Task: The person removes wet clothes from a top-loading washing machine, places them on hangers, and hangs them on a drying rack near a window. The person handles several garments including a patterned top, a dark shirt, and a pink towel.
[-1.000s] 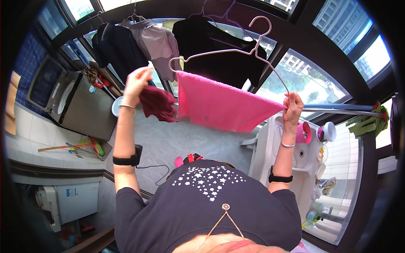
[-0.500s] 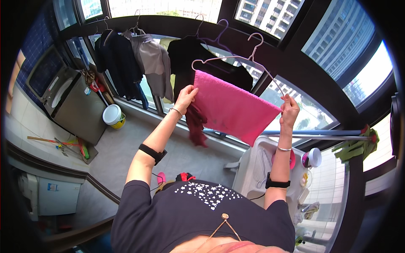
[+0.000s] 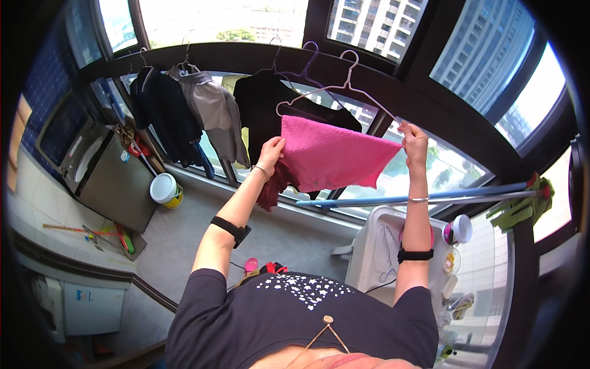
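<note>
Left hand (image 3: 270,154), fingers closed on crumpled maroon cloth (image 3: 269,194), fuzzy bright-pink towel (image 3: 337,155) spread along a pale hanger's (image 3: 348,83) lower edge, right hand (image 3: 415,142) gripping its right corner, white-lidded bucket (image 3: 164,189), black shirt (image 3: 258,98) behind towel, pale sink (image 3: 358,253).

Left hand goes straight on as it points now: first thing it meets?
Pink towel, whose edge the left hand touches; behind it, probably the black top, though depth is unclear.
</note>
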A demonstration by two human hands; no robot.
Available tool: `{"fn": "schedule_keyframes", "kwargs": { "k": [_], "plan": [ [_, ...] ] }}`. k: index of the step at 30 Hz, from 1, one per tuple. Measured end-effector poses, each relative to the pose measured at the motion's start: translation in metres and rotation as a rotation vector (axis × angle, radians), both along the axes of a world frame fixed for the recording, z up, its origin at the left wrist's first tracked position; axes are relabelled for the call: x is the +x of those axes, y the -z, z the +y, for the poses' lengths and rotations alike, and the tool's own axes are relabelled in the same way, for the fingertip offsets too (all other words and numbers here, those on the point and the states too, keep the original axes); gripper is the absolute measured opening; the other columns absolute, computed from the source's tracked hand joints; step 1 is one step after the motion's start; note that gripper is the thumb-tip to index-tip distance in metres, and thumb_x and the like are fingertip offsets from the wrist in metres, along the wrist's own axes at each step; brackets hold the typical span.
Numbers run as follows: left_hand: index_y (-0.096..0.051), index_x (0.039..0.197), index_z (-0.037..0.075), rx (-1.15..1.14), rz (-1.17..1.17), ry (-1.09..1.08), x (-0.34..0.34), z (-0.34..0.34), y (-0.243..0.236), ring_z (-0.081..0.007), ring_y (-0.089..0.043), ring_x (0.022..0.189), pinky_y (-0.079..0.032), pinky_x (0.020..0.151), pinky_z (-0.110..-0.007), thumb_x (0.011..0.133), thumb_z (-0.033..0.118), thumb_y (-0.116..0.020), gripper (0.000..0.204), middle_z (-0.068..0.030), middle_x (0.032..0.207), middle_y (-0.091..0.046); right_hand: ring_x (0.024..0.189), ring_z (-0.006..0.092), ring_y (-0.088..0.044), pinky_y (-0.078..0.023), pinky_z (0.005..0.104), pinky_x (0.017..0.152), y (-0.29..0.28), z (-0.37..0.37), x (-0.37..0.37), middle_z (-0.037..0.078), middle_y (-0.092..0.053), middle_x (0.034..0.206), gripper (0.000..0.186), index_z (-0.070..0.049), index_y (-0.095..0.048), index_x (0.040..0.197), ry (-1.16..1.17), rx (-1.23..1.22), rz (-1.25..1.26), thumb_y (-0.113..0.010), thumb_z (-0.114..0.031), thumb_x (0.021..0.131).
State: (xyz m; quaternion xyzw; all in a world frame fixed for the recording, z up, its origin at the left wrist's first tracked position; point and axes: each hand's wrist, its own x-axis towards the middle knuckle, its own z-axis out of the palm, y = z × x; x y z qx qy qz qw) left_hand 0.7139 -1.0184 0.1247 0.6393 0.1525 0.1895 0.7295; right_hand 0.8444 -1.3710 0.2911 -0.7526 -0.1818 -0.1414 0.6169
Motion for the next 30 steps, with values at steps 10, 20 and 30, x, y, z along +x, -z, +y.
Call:
{"fn": "schedule_keyframes", "kwargs": {
  "k": [10, 20, 30],
  "plan": [
    [-0.062, 0.109, 0.000, -0.964, 0.232, 0.019, -0.059, 0.042, 0.024, -0.0216, -0.064, 0.092, -0.052, 0.086, -0.036, 0.089, 0.024, -0.071, 0.033, -0.0109, 0.104, -0.066, 0.098, 0.0278, -0.051, -0.045, 0.0378, 0.088, 0.143, 0.023, -0.037, 0.019, -0.053, 0.121, 0.054, 0.000, -0.047, 0.131, 0.426, -0.242, -0.302, -0.068, -0.026, 0.089],
    [-0.057, 0.127, 0.002, -0.787, 0.233, 0.561, -0.097, -0.050, 0.012, -0.0207, -0.059, 0.111, -0.046, 0.099, -0.036, 0.092, 0.025, -0.066, 0.042, -0.0102, 0.118, -0.064, 0.087, 0.0173, -0.063, -0.050, 0.0314, 0.077, 0.216, 0.105, -0.212, 0.012, -0.067, 0.105, 0.039, -0.003, -0.058, 0.122, -0.482, -0.108, 0.370, -0.067, -0.015, 0.086],
    [-0.067, 0.101, 0.002, 0.589, 0.333, 0.887, -0.117, -0.091, 0.064, -0.0159, -0.065, 0.083, -0.050, 0.078, -0.032, 0.081, 0.015, -0.071, 0.024, -0.0123, 0.089, -0.070, 0.059, 0.0089, -0.056, -0.046, 0.0216, 0.049, 0.067, 0.058, -0.226, 0.004, -0.061, 0.083, 0.023, -0.005, -0.058, 0.105, -0.078, 0.564, 0.178, -0.048, 0.007, 0.087]
  ]
}}
